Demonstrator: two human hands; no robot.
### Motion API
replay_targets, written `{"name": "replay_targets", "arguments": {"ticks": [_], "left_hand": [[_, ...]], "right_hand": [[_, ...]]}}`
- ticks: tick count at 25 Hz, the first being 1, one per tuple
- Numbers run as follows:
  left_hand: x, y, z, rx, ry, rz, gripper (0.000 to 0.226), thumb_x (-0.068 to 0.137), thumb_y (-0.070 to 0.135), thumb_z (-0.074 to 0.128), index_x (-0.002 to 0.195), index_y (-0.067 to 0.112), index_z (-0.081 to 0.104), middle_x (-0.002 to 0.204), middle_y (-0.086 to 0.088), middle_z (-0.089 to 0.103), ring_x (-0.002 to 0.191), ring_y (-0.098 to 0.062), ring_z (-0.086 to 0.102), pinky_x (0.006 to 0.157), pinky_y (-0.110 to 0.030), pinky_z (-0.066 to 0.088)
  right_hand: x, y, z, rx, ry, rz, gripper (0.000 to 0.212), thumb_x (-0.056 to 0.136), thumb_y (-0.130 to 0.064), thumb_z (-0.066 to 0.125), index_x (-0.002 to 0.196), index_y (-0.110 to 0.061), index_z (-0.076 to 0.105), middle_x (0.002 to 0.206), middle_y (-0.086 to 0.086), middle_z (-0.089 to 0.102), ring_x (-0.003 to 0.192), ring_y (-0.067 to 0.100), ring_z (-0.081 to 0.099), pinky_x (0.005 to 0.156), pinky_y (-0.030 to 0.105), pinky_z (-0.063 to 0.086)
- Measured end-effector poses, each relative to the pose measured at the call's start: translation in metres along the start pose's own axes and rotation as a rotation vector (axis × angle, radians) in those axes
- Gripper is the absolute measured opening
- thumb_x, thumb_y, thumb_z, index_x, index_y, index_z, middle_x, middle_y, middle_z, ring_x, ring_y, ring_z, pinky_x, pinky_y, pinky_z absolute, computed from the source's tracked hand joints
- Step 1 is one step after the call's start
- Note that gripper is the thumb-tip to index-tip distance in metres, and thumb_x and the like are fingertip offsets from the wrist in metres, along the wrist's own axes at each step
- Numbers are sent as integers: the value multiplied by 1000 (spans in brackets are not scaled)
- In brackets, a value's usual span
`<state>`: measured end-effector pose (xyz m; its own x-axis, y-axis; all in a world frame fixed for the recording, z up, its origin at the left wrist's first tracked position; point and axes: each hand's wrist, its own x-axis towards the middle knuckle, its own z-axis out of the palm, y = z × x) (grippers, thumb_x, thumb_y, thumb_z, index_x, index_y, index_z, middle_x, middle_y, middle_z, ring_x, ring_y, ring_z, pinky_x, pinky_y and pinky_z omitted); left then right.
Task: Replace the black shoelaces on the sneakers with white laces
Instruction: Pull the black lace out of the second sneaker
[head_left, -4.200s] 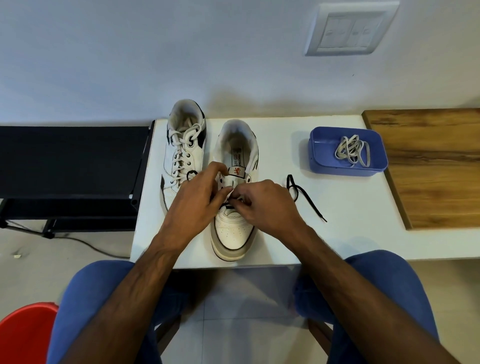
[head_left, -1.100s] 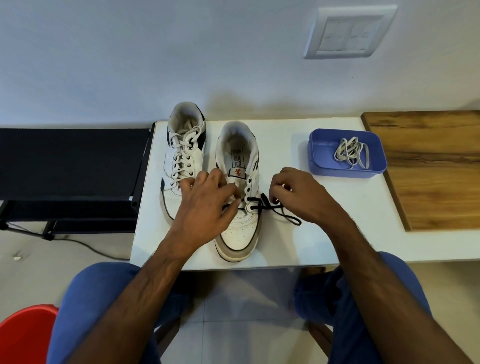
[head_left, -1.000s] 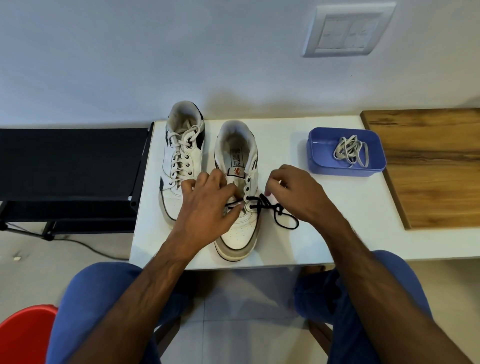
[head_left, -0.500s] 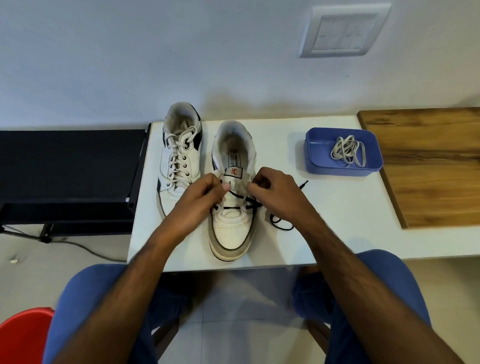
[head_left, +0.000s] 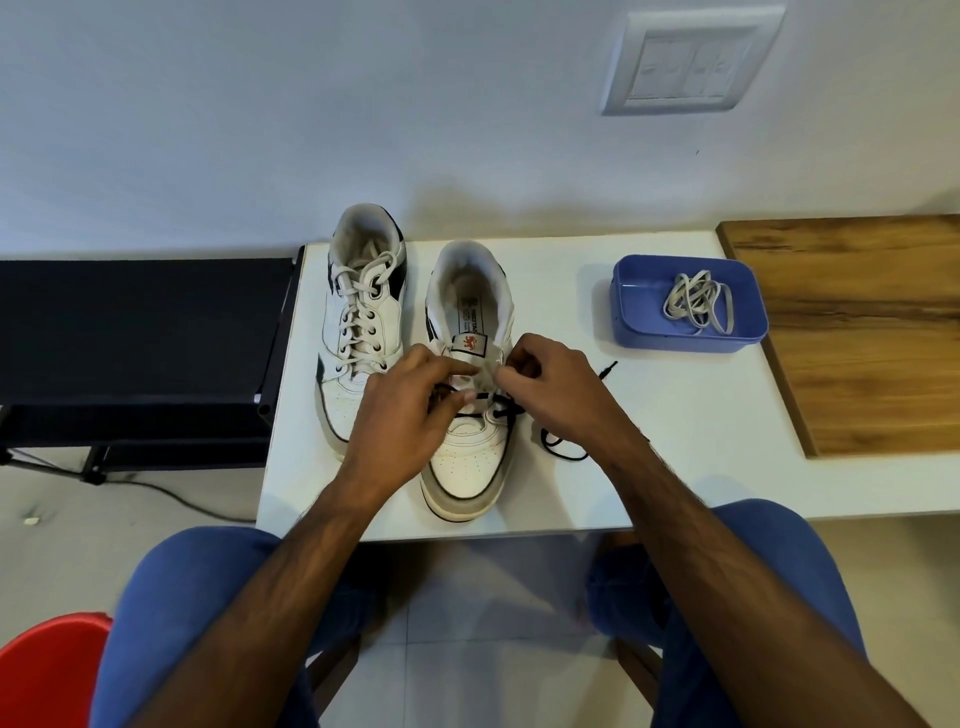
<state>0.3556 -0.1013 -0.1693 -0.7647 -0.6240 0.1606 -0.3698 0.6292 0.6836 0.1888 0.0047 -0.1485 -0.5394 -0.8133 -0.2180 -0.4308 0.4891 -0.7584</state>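
Pinching black lace (head_left: 563, 451) over right sneaker (head_left: 467, 415), both hands (head_left: 410, 410) (head_left: 556, 395) curled; lace tail trails toward 3 o'clock.

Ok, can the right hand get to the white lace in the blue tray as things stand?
Probably yes: the white lace lies uncovered in the open blue tray, nothing between, but the right hand must first release the black lace.

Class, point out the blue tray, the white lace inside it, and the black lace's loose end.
blue tray (head_left: 631, 306), head view, left wall.
white lace (head_left: 698, 301), head view, bundle's middle.
black lace (head_left: 607, 370), head view, loose tip.
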Motion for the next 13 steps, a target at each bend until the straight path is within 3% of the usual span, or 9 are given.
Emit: {"name": "replay_targets", "arguments": {"ticks": [2,4,6,8,10,12,13], "left_hand": [[-1,1,3,196,-34,52,19,90,39,73,107,31,74,93,12,46,82,-6,49,76,-38,43],[-1,2,8,232,-26,28,9,89,35,75,95,29,73,93,12,45,83,-7,49,77,-38,41],[2,3,8,-102,-24,-127,9,90,30,72,91,23,66,93,10,49,83,-7,54,78,-35,46],[5,5,-7,-834,-18,-310,11,89,24,62,94,14,61,94,3,59,84,-10,59,77,-30,49],[5,8,-27,-1454,43,-318,10,90,19,53,95,11,55,95,-4,65,84,-17,63,77,-34,51],[6,12,-38,-1520,93,-298,8,93,17,44,88,12,49,86,-8,66,73,-21,59,70,-34,48],[7,13,-37,-1354,98,-299,12,97,16,42,86,13,46,77,-8,64,64,-20,55,64,-33,45]], "right_hand": [[1,0,1,-4,3,-2,23,88,-44,62,80,-23,58,74,-7,63,70,12,56,66,34,45],[1,0,1,-11,2,-4,23,88,-44,62,78,-24,57,73,-8,61,68,11,55,65,33,44],[1,1,0,-19,3,-7,24,87,-47,61,78,-25,56,73,-8,61,69,12,55,66,34,44],[1,3,0,-30,-4,-3,24,86,-50,60,81,-26,58,76,-9,63,74,14,59,69,35,47],[2,4,0,-37,-4,2,22,86,-48,61,82,-26,59,77,-11,64,74,12,60,69,34,46],[3,4,0,-43,3,-3,22,87,-48,61,81,-27,58,76,-12,63,72,10,59,67,32,43],[3,4,0,-44,2,-7,23,87,-49,61,81,-27,58,76,-12,63,72,11,58,67,32,43]]}}
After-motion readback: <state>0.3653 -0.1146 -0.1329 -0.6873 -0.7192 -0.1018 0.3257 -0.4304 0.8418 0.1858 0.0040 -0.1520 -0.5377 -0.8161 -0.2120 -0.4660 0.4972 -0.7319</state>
